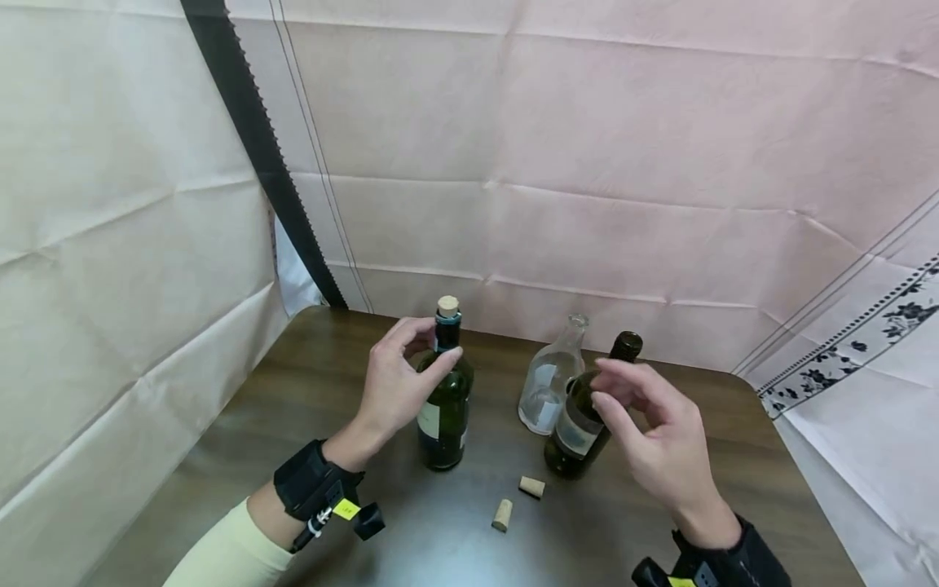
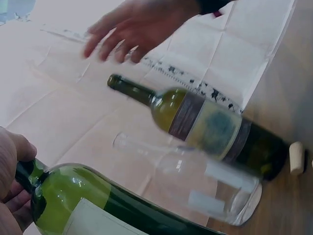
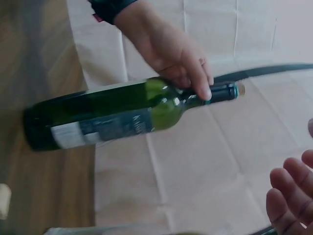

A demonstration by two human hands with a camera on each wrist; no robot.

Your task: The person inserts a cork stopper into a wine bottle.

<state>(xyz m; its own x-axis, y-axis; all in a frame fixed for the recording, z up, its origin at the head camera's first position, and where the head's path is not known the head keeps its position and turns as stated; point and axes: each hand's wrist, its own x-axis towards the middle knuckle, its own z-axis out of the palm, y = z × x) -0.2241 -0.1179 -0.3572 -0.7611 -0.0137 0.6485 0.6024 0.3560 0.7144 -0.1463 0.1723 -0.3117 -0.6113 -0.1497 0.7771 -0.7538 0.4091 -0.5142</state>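
Observation:
A green wine bottle [image 1: 447, 391] with a cork [image 1: 448, 306] in its mouth stands upright on the table. My left hand [image 1: 402, 377] holds it by the neck, thumb on one side and fingers on the other, as the right wrist view also shows. My right hand [image 1: 663, 440] is in the air, its fingers loosely bent around nothing. Just left of it stands a second dark green wine bottle [image 2: 215, 129] with a banded label; no cork shows at its mouth. A clear glass bottle [image 1: 546, 383] stands close behind that one.
Two loose corks, one [image 1: 531, 487] near the dark bottle and another [image 1: 502, 515] nearer me, lie on the brown wooden table [image 1: 242, 456]. Pale creased sheets [image 1: 587, 163] hang behind and beside the table. A black strip [image 1: 257, 139] runs down at the left.

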